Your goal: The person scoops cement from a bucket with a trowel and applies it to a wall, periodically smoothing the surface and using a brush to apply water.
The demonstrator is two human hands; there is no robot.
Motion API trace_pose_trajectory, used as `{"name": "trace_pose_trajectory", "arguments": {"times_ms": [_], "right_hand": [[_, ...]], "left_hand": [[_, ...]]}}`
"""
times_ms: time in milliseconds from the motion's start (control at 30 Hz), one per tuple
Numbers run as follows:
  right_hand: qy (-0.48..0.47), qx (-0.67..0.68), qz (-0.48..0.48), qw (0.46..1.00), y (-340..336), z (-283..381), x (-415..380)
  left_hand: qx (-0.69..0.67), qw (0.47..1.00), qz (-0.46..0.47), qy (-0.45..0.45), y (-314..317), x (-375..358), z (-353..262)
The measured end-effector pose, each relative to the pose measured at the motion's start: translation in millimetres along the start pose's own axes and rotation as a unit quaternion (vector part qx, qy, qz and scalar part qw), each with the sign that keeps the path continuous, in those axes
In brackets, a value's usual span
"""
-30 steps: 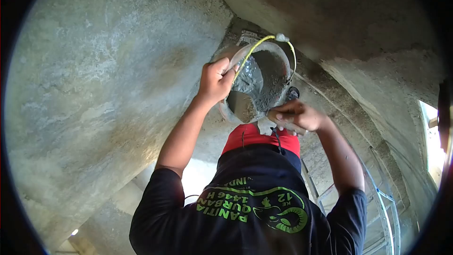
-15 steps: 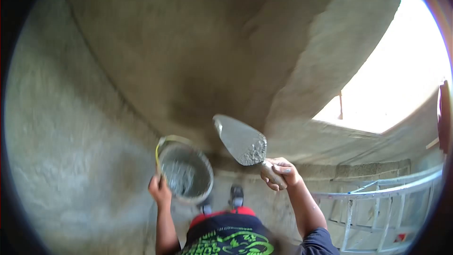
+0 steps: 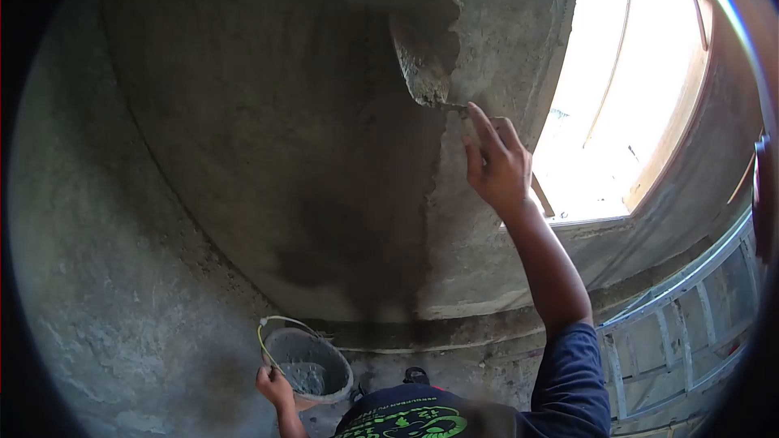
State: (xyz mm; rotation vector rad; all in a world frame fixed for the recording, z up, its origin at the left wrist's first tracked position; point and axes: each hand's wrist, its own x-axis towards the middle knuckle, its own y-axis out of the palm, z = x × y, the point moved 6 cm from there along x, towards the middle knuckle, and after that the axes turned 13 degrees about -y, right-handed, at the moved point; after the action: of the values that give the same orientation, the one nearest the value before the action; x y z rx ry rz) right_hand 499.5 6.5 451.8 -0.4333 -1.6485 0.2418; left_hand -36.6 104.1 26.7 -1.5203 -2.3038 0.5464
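Note:
My right hand [image 3: 499, 154] is raised high, wrapped round the handle of a trowel [image 3: 423, 73]. Its blade is held up against or very close to the wall [image 3: 357, 146], with wet grey mortar on it. Low at the left, my left hand [image 3: 276, 388] grips the yellowish handle of a bucket [image 3: 345, 373]. Some wet grey mortar [image 3: 307, 376] shows inside the bucket. A dark, damp-looking patch covers much of the wall, with a ragged edge beside the trowel.
A bright window opening [image 3: 600, 105] lies to the right of my raised hand. Below it, a metal ladder [image 3: 673, 332] stretches along the right side. Another plastered wall [image 3: 105, 276] meets the first in a corner at the left.
My right hand has lifted the trowel from waist height up to the wall. The view has tilted upward, and the bucket in my left hand now appears lower.

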Motion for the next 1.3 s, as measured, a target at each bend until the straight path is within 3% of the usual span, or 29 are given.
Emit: {"name": "trace_pose_trajectory", "arguments": {"times_ms": [33, 100, 167, 233, 267, 333, 367, 433, 533, 633, 767, 900, 1000, 1067, 1167, 1300], "right_hand": [[-0.002, -0.001, -0.005, 1.0, 7, 1, 0], [-0.044, -0.159, 0.005, 0.986, 20, 3, -3], [-0.056, -0.169, 0.011, 0.984, 35, 0, -24], [-0.111, -0.137, 0.111, 0.978, 53, 9, -56], [-0.109, -0.138, 0.115, 0.978, 53, 12, -74], [-0.106, 0.013, 0.218, 0.97, 60, 20, -100], [-0.107, 0.012, 0.221, 0.969, 58, 20, -103], [-0.057, 0.05, 0.139, 0.987, 37, 19, -87], [-0.058, 0.026, -0.031, 0.997, -1, 3, -9], [-0.025, 0.006, -0.008, 1.0, -7, -19, 36], [-0.084, -0.102, 0.068, 0.989, 9, -19, 31], [-0.174, -0.209, 0.185, 0.945, 59, -2, -43], [-0.159, -0.179, 0.222, 0.945, 82, 11, -106], [-0.187, -0.083, 0.262, 0.943, 86, 19, -136], [-0.15, -0.004, 0.28, 0.948, 69, 16, -144], [-0.08, -0.058, 0.093, 0.991, 18, -17, -51]], "left_hand": [[-0.004, 1.0, -0.003, 0.002, -4, -3, -2], [0.02, 1.0, -0.011, -0.013, -12, -9, -2], [0.04, 0.999, -0.019, -0.016, -12, -8, 14], [0.057, 0.997, -0.023, -0.056, -14, -7, 28], [0.059, 0.996, -0.019, -0.057, -15, -7, 30], [0.028, 0.998, -0.021, -0.046, -19, -10, 32], [0.011, 0.999, -0.023, -0.041, -20, -12, 33], [0.008, 0.999, -0.03, -0.032, -17, -15, 25], [0.029, 0.999, -0.034, -0.026, -19, -14, 23], [0.025, 0.999, -0.022, -0.023, -19, -18, 8], [0.023, 0.999, -0.039, -0.012, -16, -17, 2], [0.003, 1.0, -0.018, -0.022, -16, -20, -5], [0.002, 1.0, -0.02, -0.013, -12, -19, -7], [-0.001, 1.0, -0.024, -0.01, -12, -19, 0], [0.026, 1.0, -0.01, -0.008, -10, -14, 8], [0.023, 0.999, -0.028, 0.001, -8, -18, 5]]}}
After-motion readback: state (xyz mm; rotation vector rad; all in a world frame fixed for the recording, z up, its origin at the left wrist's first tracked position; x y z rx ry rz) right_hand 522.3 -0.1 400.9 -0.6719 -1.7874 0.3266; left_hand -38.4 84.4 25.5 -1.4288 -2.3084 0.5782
